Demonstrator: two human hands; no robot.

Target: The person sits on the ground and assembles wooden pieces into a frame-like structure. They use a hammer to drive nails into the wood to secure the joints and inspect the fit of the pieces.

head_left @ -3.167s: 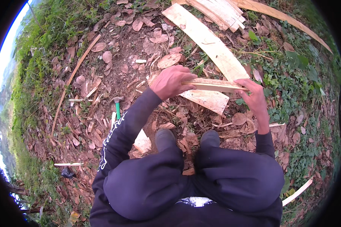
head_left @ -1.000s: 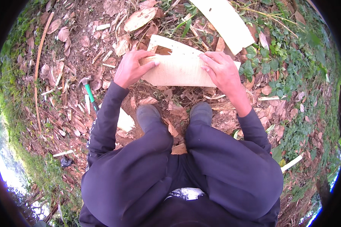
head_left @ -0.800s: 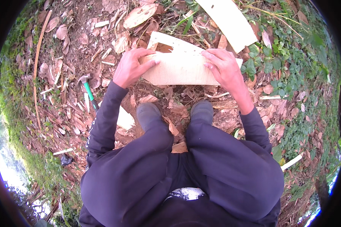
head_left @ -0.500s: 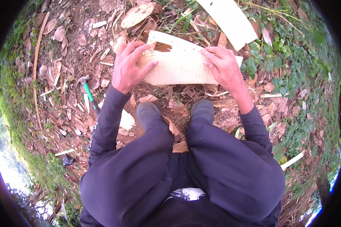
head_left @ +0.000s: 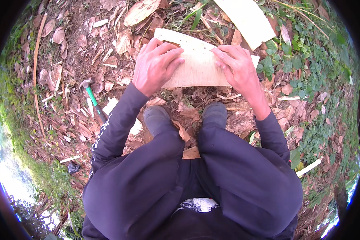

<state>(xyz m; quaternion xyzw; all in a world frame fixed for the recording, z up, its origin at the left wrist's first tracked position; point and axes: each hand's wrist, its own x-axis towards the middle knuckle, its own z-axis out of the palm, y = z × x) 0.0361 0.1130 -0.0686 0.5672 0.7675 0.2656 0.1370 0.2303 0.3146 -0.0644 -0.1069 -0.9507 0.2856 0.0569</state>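
A pale, thin wooden board (head_left: 198,73) lies across in front of my feet, with a narrow strip (head_left: 176,38) along its far edge. Toward the board's left end, my left hand (head_left: 154,67) is closed, its fingers curled over the far side and its thumb across the face. My right hand (head_left: 239,71) grips the right part, fingertips on the far edge and thumb on the face. The left fingers cover the gap between strip and board. What their tips touch underneath is hidden.
A claw hammer (head_left: 91,95) with a green and black handle lies left of my left forearm. Another pale board (head_left: 248,22) rests beyond, at the far right. Dry leaves, wood chips and a long thin brown strip (head_left: 36,68) are on the ground. Green plants (head_left: 296,60) grow at right.
My left hand has slid to the right along the board, from its left end over the gap. My right hand stays in nearly the same place on it.
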